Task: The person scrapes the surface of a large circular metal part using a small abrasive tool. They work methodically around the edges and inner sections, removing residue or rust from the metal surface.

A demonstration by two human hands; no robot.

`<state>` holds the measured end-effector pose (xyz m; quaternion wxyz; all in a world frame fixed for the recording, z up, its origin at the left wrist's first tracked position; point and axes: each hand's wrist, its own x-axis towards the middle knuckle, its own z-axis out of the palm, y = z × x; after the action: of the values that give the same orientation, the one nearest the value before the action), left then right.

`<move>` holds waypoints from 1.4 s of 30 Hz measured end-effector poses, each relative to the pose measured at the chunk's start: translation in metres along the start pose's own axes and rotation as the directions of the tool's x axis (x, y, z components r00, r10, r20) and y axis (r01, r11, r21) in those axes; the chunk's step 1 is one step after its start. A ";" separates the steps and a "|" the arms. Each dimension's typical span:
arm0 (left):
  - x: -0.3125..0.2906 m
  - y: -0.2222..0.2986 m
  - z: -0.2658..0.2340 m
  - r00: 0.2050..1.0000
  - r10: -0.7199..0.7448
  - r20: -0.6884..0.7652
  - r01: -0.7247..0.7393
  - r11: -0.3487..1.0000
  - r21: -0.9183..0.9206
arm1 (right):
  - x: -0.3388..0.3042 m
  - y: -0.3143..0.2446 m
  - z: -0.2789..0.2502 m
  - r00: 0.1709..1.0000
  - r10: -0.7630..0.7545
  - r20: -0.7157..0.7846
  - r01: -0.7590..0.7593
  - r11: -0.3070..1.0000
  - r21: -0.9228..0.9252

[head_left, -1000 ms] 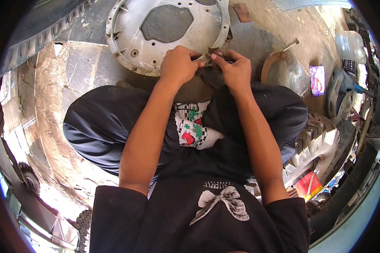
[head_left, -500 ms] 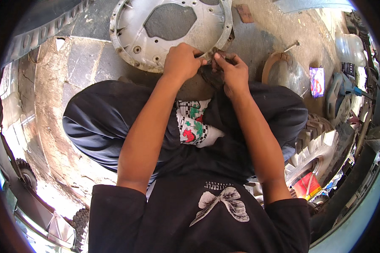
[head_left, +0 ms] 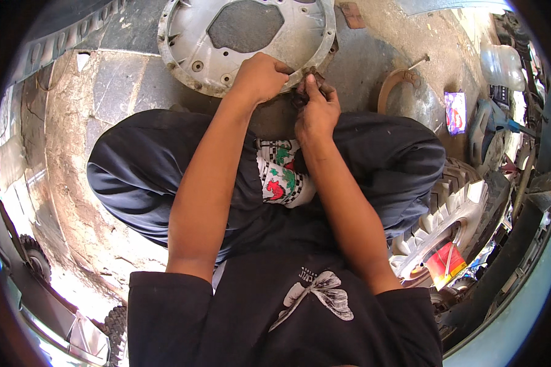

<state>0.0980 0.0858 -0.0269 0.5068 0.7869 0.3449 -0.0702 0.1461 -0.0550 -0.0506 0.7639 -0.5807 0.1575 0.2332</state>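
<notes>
A round cast-metal housing [head_left: 185, 68], grey with a large opening and bolt holes round its flange, lies in front of my crossed legs. My left hand [head_left: 260, 78] is closed over its near rim, fingers curled and partly hidden. Just right of it, my right hand [head_left: 319, 110] pinches a dark brown, crumpled piece [head_left: 301, 96] against the flange, thumb on top. Whether that piece is cloth or abrasive sheet cannot be made out.
A reddish-brown flat block [head_left: 352, 15] lies beyond the housing. To the right are a curved brown band [head_left: 389, 88], a purple packet [head_left: 455, 113], a clear plastic bottle [head_left: 502, 66] and a blue-grey tool [head_left: 485, 128]. A chunky tyre [head_left: 444, 211] stands by my right knee.
My right hand has moved left along the flange with the dark piece, closer to my left hand. My left hand stays at the rim, and the whole view has shifted slightly.
</notes>
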 end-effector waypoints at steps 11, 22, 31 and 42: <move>-0.001 0.007 0.002 1.000 0.019 -0.012 -0.018 0.995 0.099 | -0.005 0.010 0.019 0.973 -0.163 -0.166 0.161 0.987 -0.022; -0.006 0.012 0.001 1.000 -0.002 -0.021 0.003 0.998 0.064 | -0.003 0.026 0.020 0.959 -0.224 -0.175 0.217 0.975 -0.057; -0.012 0.014 0.000 0.999 -0.009 -0.045 0.012 0.998 0.057 | -0.014 0.036 0.024 0.957 -0.229 -0.180 0.231 0.973 -0.008; -0.009 0.015 0.002 0.996 0.047 -0.076 -0.041 0.997 0.072 | 0.018 0.003 0.031 0.962 -0.162 -0.219 0.172 0.985 0.028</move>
<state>0.1007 0.0758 -0.0123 0.4665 0.8137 0.3443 -0.0402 0.1585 -0.0218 -0.0535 0.7724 -0.5960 0.1956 0.0997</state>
